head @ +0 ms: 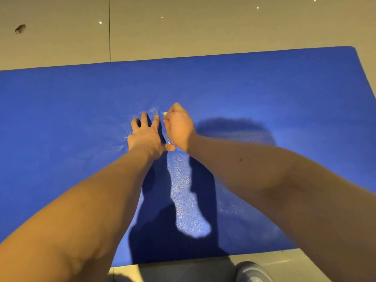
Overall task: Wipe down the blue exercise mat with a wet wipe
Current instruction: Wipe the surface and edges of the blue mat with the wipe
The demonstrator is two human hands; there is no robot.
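Note:
The blue exercise mat (pixel 264 88) lies flat on the floor and fills most of the view. My left hand (pixel 145 134) presses down on its middle with fingers spread, and the mat wrinkles around the palm. Just to the right, my right hand (pixel 179 127) is curled into a fist on the mat. A small white bit of the wet wipe (pixel 165 113) peeks out by its fingers; the rest is hidden inside the fist. A damp sheen shows on the mat below the hands.
Beige tiled floor (pixel 183 27) surrounds the mat, with a dark smudge (pixel 20 29) at the far left. The mat's right corner is at the upper right. A grey shoe (pixel 252 271) shows by the near edge.

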